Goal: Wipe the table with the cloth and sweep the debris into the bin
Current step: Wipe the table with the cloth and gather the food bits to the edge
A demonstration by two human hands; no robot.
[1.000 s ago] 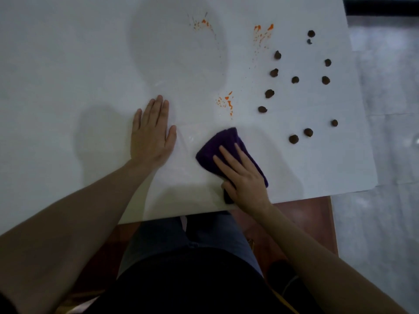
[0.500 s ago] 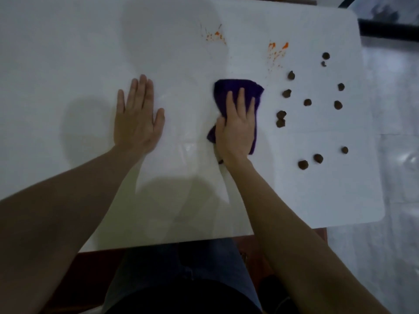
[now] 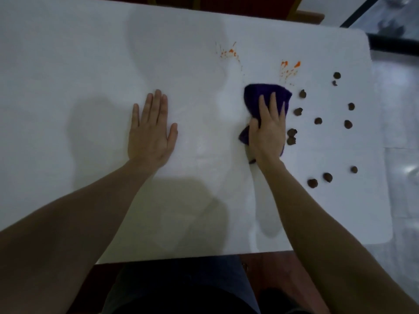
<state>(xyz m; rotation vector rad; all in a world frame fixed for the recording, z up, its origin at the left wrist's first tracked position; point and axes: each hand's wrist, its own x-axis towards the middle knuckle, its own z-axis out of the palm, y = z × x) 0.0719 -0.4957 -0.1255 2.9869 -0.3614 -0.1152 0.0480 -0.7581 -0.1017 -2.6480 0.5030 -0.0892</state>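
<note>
A purple cloth (image 3: 260, 94) lies on the white table (image 3: 90, 64), right of centre. My right hand (image 3: 268, 132) presses flat on the cloth with straight fingers. My left hand (image 3: 150, 130) rests flat on the table, palm down, well left of the cloth. Several dark brown debris lumps (image 3: 317, 120) are scattered to the right of the cloth; two of them (image 3: 291, 136) lie right beside my right hand. Two orange stains (image 3: 229, 52) (image 3: 289, 69) mark the table beyond the cloth. No bin is in view.
The table's right edge (image 3: 383, 155) and near edge (image 3: 181, 259) border a pale tiled floor (image 3: 403, 189). A dark chair or frame (image 3: 303, 13) stands beyond the far edge. My lap sits under the near edge.
My right hand pushed the cloth away from the near edge toward the stains, wiping over the nearest orange stain, which is gone. Two brown lumps were nudged together. My left hand stayed flat.
</note>
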